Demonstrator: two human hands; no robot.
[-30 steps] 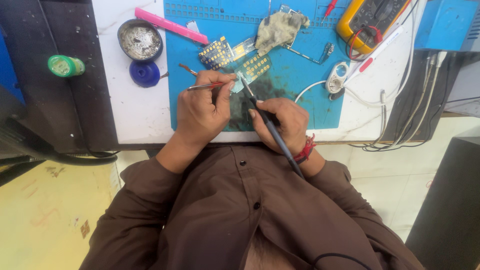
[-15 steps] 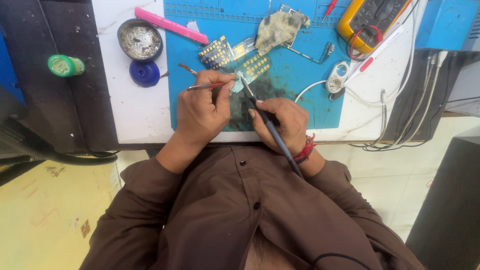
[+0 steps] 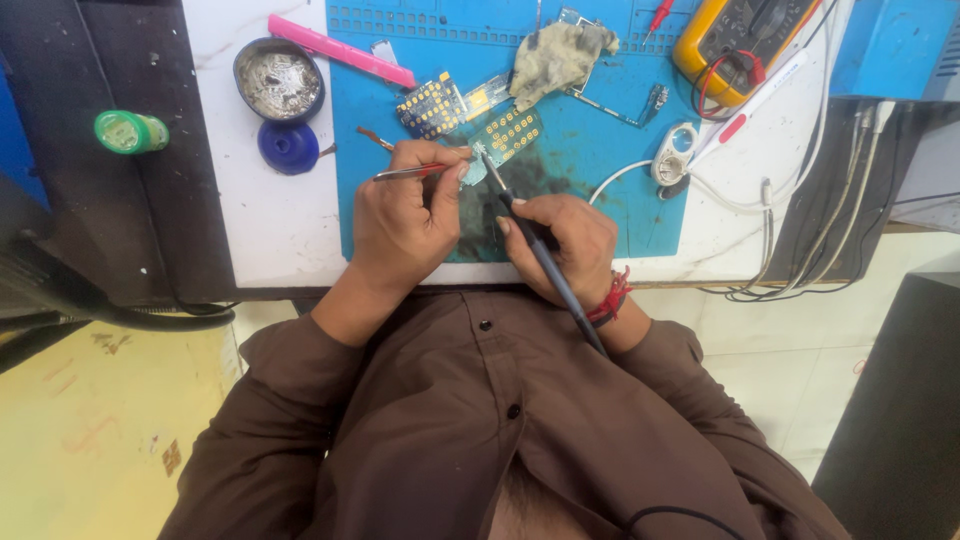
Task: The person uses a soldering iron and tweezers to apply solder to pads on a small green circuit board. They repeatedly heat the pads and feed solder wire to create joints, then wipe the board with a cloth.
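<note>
My left hand (image 3: 405, 215) pinches a pair of metal tweezers (image 3: 410, 172), whose tips point right toward a small green circuit board (image 3: 510, 135) on the blue work mat (image 3: 610, 215). My right hand (image 3: 560, 245) grips a dark soldering iron (image 3: 540, 255) like a pen, its tip touching the board's near left edge beside the tweezer tips. Both hands rest on the mat near the table's front edge. A second small board with yellow pads (image 3: 432, 103) lies just beyond.
A tin of solder residue (image 3: 279, 80) and a blue round lid (image 3: 288, 146) sit left of the mat. A pink tool (image 3: 340, 50), a dirty cloth (image 3: 555, 55), a yellow multimeter (image 3: 745, 40) and white cables (image 3: 700, 180) lie at the back and right. A green-capped bottle (image 3: 130, 131) stands at far left.
</note>
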